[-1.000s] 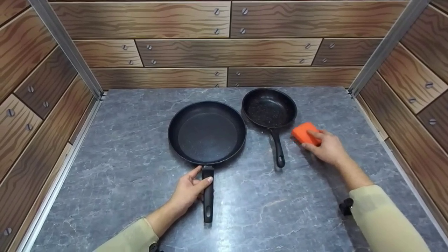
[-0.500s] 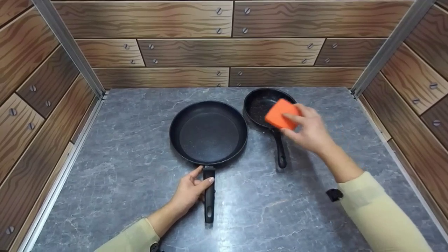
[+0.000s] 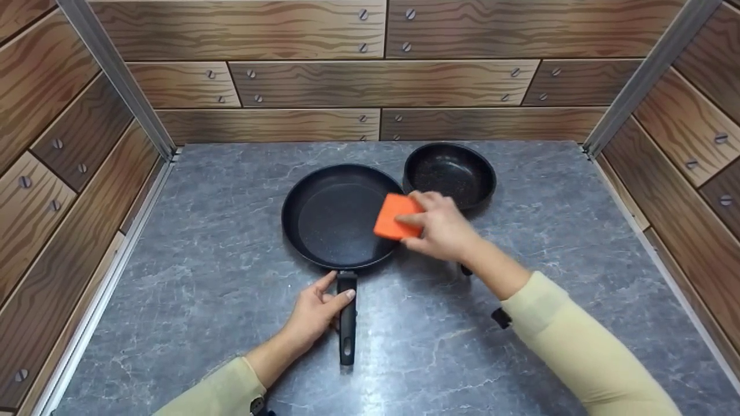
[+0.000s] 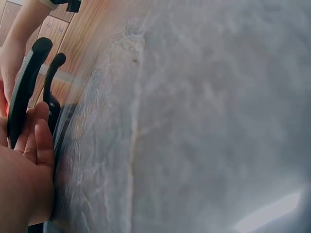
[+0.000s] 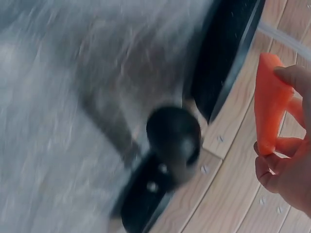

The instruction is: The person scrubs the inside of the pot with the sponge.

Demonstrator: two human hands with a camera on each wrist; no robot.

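A large black frying pan [image 3: 341,222] lies on the grey marbled table with its handle [image 3: 347,329] toward me. My left hand [image 3: 312,312] holds that handle near the pan, the thumb on top and fingers beneath it, as the left wrist view also shows. In my right hand [image 3: 442,228] is an orange sponge [image 3: 398,217], pinched between thumb and fingers above the large pan's right rim. The right wrist view shows the sponge [image 5: 269,104] held up off the table. My right hand and forearm hide most of the smaller pan's handle.
A smaller black frying pan [image 3: 451,173] stands at the back right, close beside the large one. Wood-patterned panels [image 3: 306,84] wall the table [image 3: 202,231] at the back and both sides, with metal posts in the corners.
My right hand has lifted the sponge from beside the small pan and carried it left, over that pan, to the large pan's right side. The left hand has stayed on the handle.
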